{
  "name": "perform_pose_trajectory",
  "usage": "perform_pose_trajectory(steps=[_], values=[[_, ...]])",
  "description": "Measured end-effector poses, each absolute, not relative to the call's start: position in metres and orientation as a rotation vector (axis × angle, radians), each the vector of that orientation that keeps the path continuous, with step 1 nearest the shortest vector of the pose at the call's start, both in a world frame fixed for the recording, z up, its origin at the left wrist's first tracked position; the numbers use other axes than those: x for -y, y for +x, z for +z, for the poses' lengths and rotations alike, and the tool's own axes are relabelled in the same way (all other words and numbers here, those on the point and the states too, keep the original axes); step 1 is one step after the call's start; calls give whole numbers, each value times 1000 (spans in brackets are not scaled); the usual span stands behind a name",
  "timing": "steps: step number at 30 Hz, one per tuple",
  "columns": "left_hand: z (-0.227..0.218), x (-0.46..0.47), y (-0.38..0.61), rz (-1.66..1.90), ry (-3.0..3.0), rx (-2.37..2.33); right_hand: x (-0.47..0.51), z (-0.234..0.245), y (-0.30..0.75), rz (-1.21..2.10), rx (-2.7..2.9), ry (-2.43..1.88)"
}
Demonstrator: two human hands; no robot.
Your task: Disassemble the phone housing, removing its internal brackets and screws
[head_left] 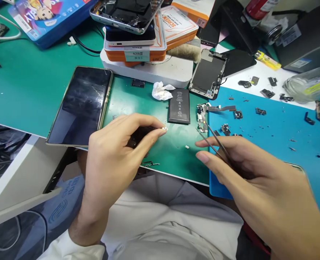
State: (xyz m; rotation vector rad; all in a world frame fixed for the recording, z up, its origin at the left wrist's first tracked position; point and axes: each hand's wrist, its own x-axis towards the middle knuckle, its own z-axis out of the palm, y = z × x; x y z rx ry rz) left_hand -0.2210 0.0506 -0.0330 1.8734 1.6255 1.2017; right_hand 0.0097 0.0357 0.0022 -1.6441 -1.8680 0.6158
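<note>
Between thumb and index finger, my left hand (116, 151) pinches a tiny metal part (164, 128) above the green mat. My right hand (257, 177) is closed on a pair of tweezers (216, 144), whose two tips stand apart and point up and left. Just beyond those tips lies a charging-port flex cable (202, 117), at the edge of the blue mat. A small white piece (187, 147) rests on the green mat between my hands. Behind them is a black phone battery (179, 106), with a crumpled white tissue (162, 91) touching its upper left side.
A dark phone (81, 104) lies at left. Stacked boxes (135, 54) with phones on top stand at the back, beside a detached phone screen (208, 74). Several small loose parts are scattered over the blue mat (276, 133). The table's front edge runs below my hands.
</note>
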Motion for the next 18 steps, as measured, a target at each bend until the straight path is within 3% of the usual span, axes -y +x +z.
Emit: perform_pose_trajectory(steps=[5, 12, 18], values=[[-33, -50, -219, 1177, 1907, -1657, -38, 6, 16, 700, 1830, -1638], [-34, -50, -219, 1190, 1920, -1669, -25, 0, 15, 45, 2180, -1647], [-35, -51, -218, 1223, 1973, -1665, -24, 3, 18, -78, 2306, -1532]])
